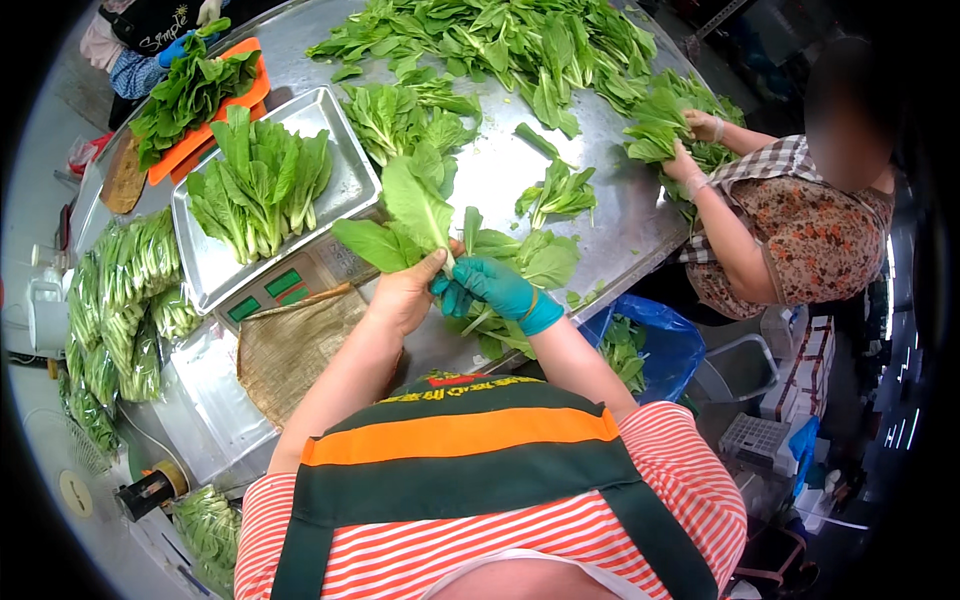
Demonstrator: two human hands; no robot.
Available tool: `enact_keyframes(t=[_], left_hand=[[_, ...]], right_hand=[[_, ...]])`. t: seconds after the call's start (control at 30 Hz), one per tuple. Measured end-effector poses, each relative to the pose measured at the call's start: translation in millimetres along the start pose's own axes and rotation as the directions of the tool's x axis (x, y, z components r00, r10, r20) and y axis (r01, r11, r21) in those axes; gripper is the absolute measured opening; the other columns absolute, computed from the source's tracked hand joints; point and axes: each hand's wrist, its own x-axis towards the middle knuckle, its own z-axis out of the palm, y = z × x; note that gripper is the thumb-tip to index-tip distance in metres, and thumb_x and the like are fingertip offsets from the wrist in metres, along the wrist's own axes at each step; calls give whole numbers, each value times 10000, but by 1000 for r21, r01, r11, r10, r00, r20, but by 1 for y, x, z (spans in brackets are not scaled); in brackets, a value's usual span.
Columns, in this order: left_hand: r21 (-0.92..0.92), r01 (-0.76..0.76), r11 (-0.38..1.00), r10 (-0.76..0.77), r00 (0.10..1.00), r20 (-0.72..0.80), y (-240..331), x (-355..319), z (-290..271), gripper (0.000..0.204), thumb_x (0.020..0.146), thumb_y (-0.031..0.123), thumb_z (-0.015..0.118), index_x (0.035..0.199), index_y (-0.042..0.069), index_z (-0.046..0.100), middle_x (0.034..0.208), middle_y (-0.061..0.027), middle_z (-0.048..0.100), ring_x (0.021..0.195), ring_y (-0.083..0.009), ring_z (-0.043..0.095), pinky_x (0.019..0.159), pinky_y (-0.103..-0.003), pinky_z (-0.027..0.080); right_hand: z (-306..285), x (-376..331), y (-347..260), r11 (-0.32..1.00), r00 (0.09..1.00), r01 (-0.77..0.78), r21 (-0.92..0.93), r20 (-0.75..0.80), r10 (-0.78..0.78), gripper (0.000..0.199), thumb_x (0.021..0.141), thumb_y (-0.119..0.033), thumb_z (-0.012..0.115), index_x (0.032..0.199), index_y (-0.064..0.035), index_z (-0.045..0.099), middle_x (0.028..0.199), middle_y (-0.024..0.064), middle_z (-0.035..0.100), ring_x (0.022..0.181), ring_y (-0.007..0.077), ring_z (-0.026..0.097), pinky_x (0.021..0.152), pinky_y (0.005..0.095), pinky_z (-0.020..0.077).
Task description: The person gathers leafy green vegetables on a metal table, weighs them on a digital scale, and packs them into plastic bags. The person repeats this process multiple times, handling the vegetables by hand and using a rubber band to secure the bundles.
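Note:
In front of my chest, my bare left hand (pixel 408 290) is closed round the stems of a leafy green (pixel 415 205), its broad leaves fanning up and to the left. My right hand (pixel 495 290), in a teal glove, meets the left at the stem base, with its fingers curled and pinched there. More loose leaves (pixel 545 258) lie just beyond and beside the right hand on the metal table. Close by to the left, a bunch of greens (pixel 262 185) stands in the metal tray (pixel 215 285) of a scale with a lit green display (pixel 285 284).
A large heap of greens (pixel 510 45) covers the far table (pixel 490 130). Bagged greens (pixel 125 290) pile up at left, near a brown cloth (pixel 290 350). An orange scale (pixel 258 95) stands far left. A blue-lined bin (pixel 665 350) is at right. Two co-workers handle greens, one (pixel 800 220) at right.

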Motion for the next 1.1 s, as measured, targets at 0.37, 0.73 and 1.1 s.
enact_keyframes(t=[0.37,0.73,1.1], left_hand=[[721,-339,604,462,887,30,-7,-6,-16,150,861,70,552,997,10,573,923,-49,610,868,-169,563,789,-305,444],[179,-76,981,103,985,-142,-13,-14,-20,138,868,149,592,936,43,534,735,-26,561,714,-146,561,731,-314,461],[57,25,998,-25,1000,-1,-9,2,10,372,836,92,616,1179,14,495,1069,-109,613,1017,-196,561,874,-348,446]], right_hand=[[-93,3,-28,727,529,-429,-536,-802,-279,380,862,-348,554,774,2,670,709,116,650,593,116,591,551,302,482],[-152,-23,-3,961,547,-96,-259,-820,-167,219,853,-178,545,836,21,635,746,92,647,602,138,604,546,261,485],[4,-11,-16,876,994,-3,-483,-99,-51,299,893,-252,466,894,-1,629,719,65,639,611,146,602,563,274,482]])
